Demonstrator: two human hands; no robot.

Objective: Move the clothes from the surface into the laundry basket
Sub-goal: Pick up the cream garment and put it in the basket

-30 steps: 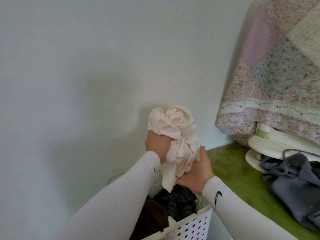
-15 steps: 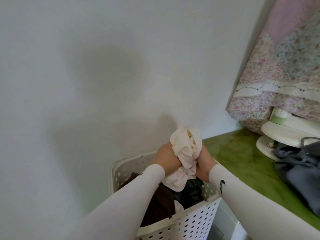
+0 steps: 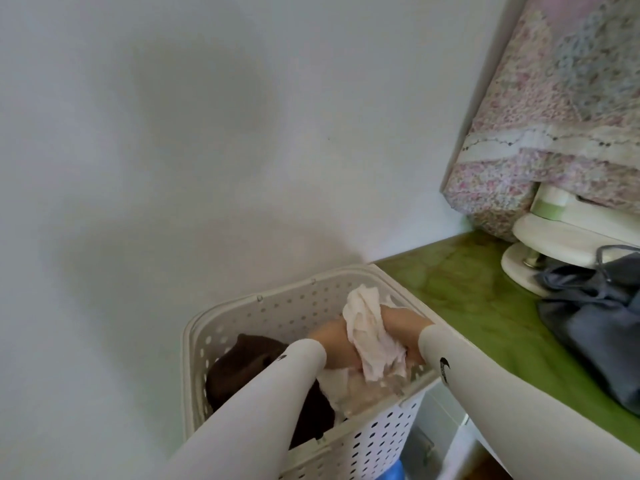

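Change: cream garment (image 3: 372,341) has dropped from above into the laundry basket (image 3: 221,327).
Hands: left hand (image 3: 330,344) and right hand (image 3: 401,323) both clenched on it.
Left: grey garment (image 3: 595,323) on tabletop (image 3: 460,289).

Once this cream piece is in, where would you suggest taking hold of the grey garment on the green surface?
Take the grey garment at its bunched upper folds near the white base, coming from above on the basket side. It lies crumpled, so raised folds probably pinch easily; its right part is out of view.
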